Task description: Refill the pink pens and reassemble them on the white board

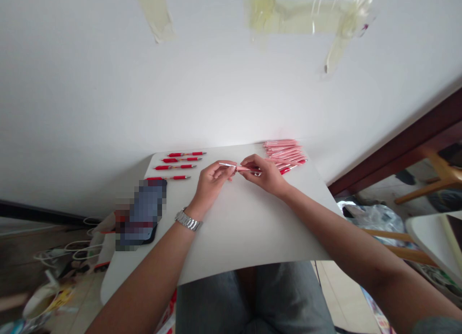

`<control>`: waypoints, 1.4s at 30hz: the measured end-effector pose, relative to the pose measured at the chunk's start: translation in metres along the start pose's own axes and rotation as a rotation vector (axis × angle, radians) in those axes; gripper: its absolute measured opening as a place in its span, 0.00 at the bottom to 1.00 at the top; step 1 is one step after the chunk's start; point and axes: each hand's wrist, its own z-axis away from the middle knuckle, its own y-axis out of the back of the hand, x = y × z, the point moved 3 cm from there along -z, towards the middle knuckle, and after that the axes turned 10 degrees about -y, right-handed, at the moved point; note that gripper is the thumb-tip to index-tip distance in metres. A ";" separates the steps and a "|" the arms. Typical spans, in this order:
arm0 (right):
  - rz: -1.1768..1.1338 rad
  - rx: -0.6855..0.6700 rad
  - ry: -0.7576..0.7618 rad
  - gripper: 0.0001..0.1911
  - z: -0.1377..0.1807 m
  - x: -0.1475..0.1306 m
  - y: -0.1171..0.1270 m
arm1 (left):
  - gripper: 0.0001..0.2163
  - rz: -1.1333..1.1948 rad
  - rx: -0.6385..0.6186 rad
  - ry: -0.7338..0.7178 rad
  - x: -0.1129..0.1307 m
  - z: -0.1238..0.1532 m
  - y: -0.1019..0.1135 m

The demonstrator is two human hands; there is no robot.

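Observation:
Over the middle of a small white table point(231, 237), my left hand point(211, 182) and my right hand point(265, 173) meet, both pinched on one thin pink pen point(240, 167) held level between them. The left fingers grip its pale left end, the right fingers its pink body. A pile of pink and red pens point(285, 153) lies just beyond my right hand at the table's far right. Several red pens point(180, 165) lie in a neat column at the far left, apart from both hands. A metal watch point(187, 220) is on my left wrist.
A dark phone point(142, 218), blurred out, lies at the table's left edge. A white wall with tape strips point(306, 21) rises behind. Cables and clutter point(65, 252) sit on the floor at left; wooden furniture point(433, 170) and a plastic bag stand at right.

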 end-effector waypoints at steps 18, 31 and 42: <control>0.058 0.073 0.040 0.14 -0.004 0.000 0.003 | 0.16 -0.091 0.042 -0.022 -0.001 -0.004 0.009; 0.060 0.138 -0.053 0.15 -0.008 0.008 0.009 | 0.10 -1.050 -0.023 -0.227 0.003 -0.005 0.037; 0.065 0.126 -0.070 0.15 -0.007 0.008 0.010 | 0.08 -1.233 -0.065 -0.078 -0.005 -0.002 0.046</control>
